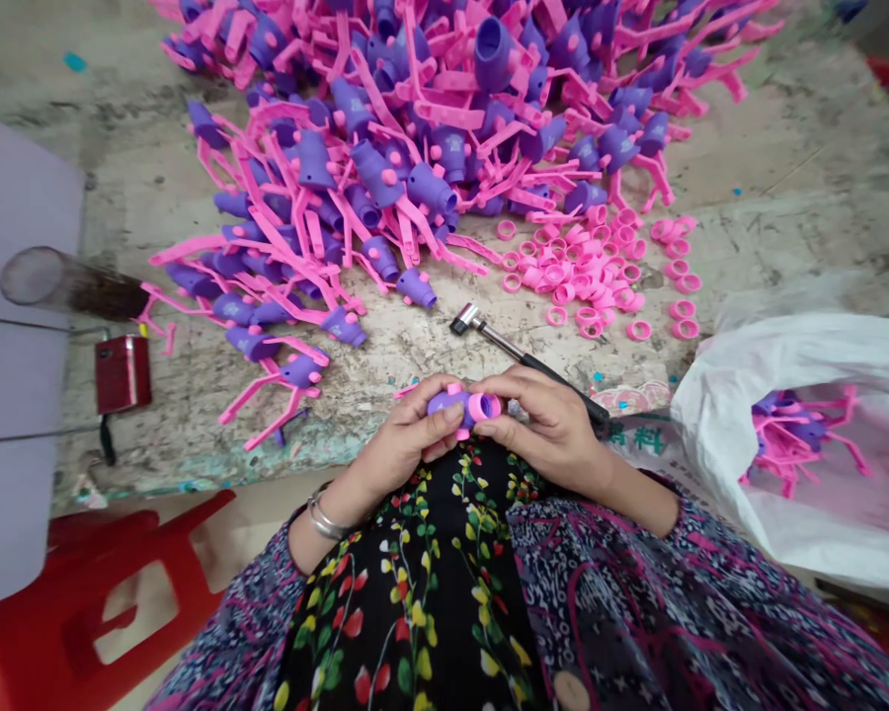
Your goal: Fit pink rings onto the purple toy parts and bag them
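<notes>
Head view: at the near edge of the worn, paint-flecked table (374, 360), the left hand (409, 427) grips a tapered purple plastic body (439, 403), while the right hand (552, 427) pinches a pink plastic ring (476, 407) at the body's open end. The step in hand appears to be seating the ring; the next move probably calls for straight, even pressure, with the body held steady.

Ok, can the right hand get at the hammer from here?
Likely yes: the hammer lies close beside the right hand, with nothing seen lying on it. That hand's grip is on the pink ring, though, so it may need to let go first.
</notes>
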`<state>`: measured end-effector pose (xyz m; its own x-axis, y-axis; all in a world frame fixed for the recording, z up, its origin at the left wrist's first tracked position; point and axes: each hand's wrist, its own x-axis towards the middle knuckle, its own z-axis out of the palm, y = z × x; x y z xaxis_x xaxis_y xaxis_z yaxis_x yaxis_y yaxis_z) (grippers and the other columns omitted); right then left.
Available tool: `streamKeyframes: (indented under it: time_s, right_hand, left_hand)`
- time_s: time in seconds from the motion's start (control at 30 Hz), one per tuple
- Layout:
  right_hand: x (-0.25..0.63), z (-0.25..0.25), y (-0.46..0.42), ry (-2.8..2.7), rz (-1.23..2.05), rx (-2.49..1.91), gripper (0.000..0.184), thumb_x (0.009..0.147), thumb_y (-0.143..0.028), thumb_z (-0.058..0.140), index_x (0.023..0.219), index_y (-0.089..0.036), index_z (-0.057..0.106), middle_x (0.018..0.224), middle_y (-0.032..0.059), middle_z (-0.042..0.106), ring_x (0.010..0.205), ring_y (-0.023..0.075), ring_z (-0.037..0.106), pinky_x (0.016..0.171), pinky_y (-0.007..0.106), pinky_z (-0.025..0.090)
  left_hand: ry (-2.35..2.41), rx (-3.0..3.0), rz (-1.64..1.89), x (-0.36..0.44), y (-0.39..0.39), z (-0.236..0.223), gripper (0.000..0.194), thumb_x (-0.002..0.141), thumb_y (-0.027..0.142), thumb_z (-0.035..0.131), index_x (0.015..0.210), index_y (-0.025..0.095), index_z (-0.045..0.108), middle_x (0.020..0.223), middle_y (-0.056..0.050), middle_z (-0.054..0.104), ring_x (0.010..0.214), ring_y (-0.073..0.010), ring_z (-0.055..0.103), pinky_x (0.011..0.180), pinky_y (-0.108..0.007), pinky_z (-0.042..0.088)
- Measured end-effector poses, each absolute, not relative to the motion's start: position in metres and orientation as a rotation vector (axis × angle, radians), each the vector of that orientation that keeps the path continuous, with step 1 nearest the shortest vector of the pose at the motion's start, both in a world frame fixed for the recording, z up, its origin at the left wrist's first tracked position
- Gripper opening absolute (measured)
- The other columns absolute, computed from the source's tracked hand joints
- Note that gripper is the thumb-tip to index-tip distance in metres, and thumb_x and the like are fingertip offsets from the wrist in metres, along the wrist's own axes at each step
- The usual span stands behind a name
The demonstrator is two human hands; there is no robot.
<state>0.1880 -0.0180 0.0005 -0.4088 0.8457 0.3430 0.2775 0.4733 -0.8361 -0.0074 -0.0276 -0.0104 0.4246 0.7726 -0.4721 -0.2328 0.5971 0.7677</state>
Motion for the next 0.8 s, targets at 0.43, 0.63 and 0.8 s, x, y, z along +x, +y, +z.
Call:
streamKeyframes:
  time_s: [0.43, 0.63, 0.8]
  right_hand:
    - [0.181, -0.001, -0.019, -1.822, 0.826, -1.009, 0.024, 0.092, -0.04, 0.065, 0.104, -0.019, 0.067, 0.079, 0.0012, 0.066, 0.071, 0.0137, 0.062, 0.065, 0.026, 0.05]
    - [0.182, -0.002, -0.019, -1.799, 0.867, -1.025, 0.023, 0.09, -0.04, 0.068, 0.103, -0.021, 0.068, 0.079, 0.0008, 0.066, 0.07, 0.0141, 0.062, 0.065, 0.026, 0.05]
    - [0.183, -0.003, -0.02, -1.803, 0.898, -0.979, 0.024, 0.091, -0.04, 0.067, 0.107, -0.022, 0.069, 0.081, 0.0011, 0.068, 0.072, 0.0146, 0.063, 0.065, 0.027, 0.051]
  left_hand:
    - [0.979, 0.796, 0.842, -0.003, -0.036, -0.02, 0.034, 0.084, 0.048, 0.07, 0.108, 0.026, 0.059, 0.067, 0.006, 0.042, 0.052, -0.007, 0.036, 0.047, -0.019, 0.029]
    - [0.968, 0.848, 0.848, -0.003, -0.036, -0.023, 0.029, 0.087, 0.044, 0.067, 0.107, 0.025, 0.059, 0.068, 0.005, 0.043, 0.054, -0.0079, 0.035, 0.048, -0.019, 0.028]
    - [0.918, 0.797, 0.785, -0.004, -0.034, -0.023, 0.034, 0.084, 0.049, 0.069, 0.105, 0.024, 0.06, 0.068, 0.005, 0.045, 0.052, -0.0073, 0.034, 0.044, -0.018, 0.026]
